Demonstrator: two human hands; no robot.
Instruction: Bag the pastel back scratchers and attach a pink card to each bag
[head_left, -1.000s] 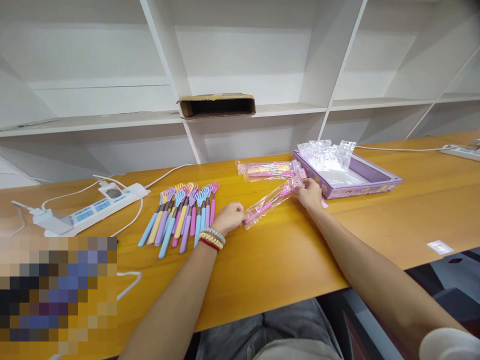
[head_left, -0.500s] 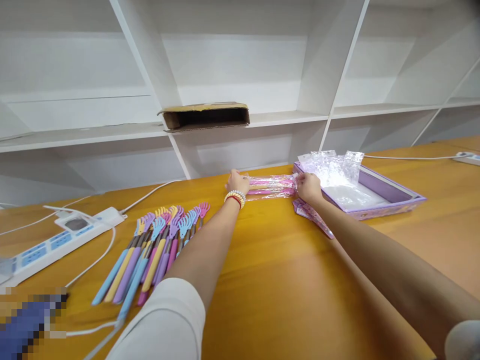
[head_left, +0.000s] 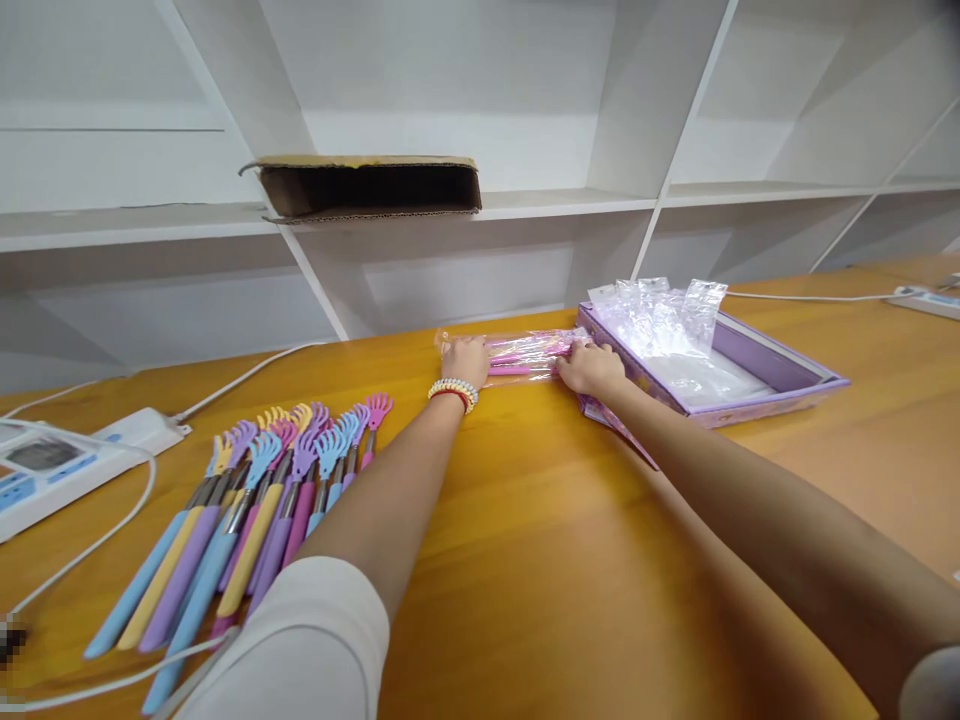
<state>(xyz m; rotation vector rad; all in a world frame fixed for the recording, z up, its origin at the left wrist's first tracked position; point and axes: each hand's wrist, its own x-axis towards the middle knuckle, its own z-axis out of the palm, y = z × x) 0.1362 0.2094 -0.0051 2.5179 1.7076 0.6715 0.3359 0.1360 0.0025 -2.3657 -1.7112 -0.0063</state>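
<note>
A clear plastic bag (head_left: 534,347) with pink and yellow back scratchers inside lies near the back of the table. My left hand (head_left: 466,361), wearing bead bracelets, is closed at its left end, the fingertips partly hidden. At the right end my right hand (head_left: 591,367) grips the bag with curled fingers. Beneath my right wrist a flat pink patterned piece (head_left: 619,430) lies on the table. Several loose back scratchers (head_left: 255,505) in blue, yellow, purple and pink lie in a pile left of my left forearm.
To the right, a purple box tray (head_left: 780,405) holds clear plastic bags (head_left: 667,330). A white power strip (head_left: 90,470) with cables lies at the left. An open cardboard box (head_left: 367,190) sits on the white shelf (head_left: 555,204) behind the wooden table (head_left: 525,560).
My hands have shifted slightly along the bag, and my right hand now reaches further left over its end. The camera view has tilted down and moved closer to the table.
</note>
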